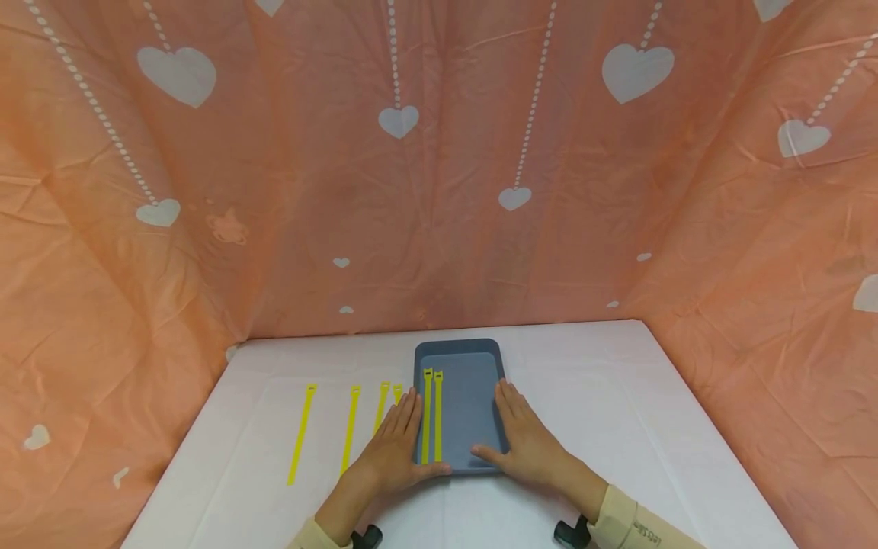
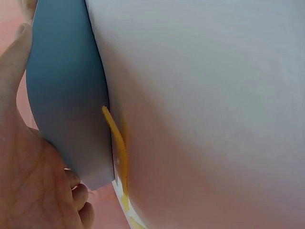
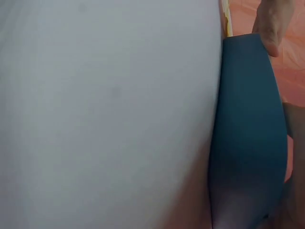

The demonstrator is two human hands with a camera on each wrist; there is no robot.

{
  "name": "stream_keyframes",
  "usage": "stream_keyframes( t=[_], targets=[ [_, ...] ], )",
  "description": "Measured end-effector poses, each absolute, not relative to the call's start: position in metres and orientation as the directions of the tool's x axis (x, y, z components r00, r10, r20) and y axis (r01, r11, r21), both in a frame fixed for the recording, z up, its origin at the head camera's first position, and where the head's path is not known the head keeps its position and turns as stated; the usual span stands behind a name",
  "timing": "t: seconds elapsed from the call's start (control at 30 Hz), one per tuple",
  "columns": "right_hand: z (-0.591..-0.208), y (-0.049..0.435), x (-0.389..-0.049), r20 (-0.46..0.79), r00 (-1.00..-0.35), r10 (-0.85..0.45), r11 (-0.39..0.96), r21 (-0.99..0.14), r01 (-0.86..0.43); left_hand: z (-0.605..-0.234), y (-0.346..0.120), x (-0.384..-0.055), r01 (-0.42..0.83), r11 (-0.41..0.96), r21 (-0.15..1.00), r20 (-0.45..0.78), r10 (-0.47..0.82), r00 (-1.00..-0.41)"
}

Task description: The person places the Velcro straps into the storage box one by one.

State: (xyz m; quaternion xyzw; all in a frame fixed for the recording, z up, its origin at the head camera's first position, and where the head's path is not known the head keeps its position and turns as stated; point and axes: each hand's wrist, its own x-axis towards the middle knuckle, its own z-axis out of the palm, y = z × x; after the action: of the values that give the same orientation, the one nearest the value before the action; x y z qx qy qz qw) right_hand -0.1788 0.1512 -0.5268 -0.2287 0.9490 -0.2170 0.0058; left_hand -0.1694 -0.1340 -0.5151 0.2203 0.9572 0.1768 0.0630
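Note:
A blue-grey rectangular tray [image 1: 469, 408] lies on the white table between both hands, its long sides pointing away from me. The left hand [image 1: 392, 450] rests along its left side with straight fingers, the thumb reaching over the near rim. On the right side, the right hand [image 1: 533, 448] lies likewise, fingers extended along the wall and thumb over the near corner. Inside the tray, two yellow cable ties [image 1: 438, 415] lie side by side near the left wall, heads at the far end. The left wrist view shows the tray's near wall [image 2: 71, 95] with the left thumb at its rim.
Left of the tray, several more yellow cable ties [image 1: 302, 435] lie lengthwise on the white tabletop [image 1: 617, 396]; the left hand partly covers those nearest the tray. A pinkish-orange curtain [image 1: 453, 229] with white hearts hangs behind the table and on both sides.

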Motion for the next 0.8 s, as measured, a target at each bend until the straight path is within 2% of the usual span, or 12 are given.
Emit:
stream_keyframes(
  t=[0.4, 0.8],
  targets=[
    [-0.531, 0.149, -0.176, 0.089, -0.894, -0.439, 0.824, -0.358, -0.440, -0.540, -0.137, -0.178, 0.405, 0.830, 0.384, 0.010, 0.435, -0.900],
    [-0.531, 0.152, -0.172, 0.121, -0.896, -0.428, 0.818, -0.370, -0.441, -0.535, -0.137, -0.176, 0.403, 0.834, 0.377, 0.001, 0.435, -0.901]
  ],
)
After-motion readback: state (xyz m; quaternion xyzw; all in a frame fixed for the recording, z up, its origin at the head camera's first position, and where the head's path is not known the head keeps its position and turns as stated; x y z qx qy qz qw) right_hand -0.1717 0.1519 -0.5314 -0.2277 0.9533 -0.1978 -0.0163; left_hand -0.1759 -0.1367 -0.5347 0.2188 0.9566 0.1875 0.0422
